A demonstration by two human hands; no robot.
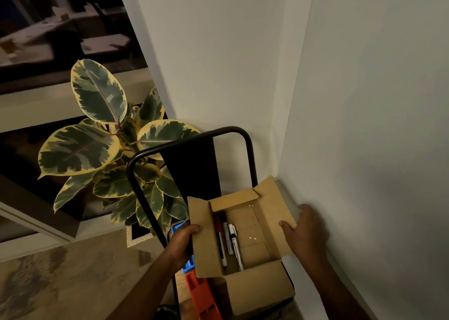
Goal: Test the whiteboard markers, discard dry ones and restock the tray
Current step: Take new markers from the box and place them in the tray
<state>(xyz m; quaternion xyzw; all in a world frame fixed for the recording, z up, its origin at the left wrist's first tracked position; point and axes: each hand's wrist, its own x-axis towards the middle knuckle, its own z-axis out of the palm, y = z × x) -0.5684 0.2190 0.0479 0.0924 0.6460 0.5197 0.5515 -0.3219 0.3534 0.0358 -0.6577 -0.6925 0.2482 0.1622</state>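
My left hand (184, 242) grips the left flap of the cardboard box (257, 288). My right hand (306, 229) touches its right flap, but it is blurred and I cannot tell if it grips. The markers (228, 240) lie between my hands.

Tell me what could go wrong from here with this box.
1. The left hand grips the cardboard box by a thin flap; the flap could bend and let the box tip.
2. The markers lie loose inside, so a tilt might spill them.

Variegated plant (97, 93) stands behind a black chair frame (192, 164) by the wall (364, 100).
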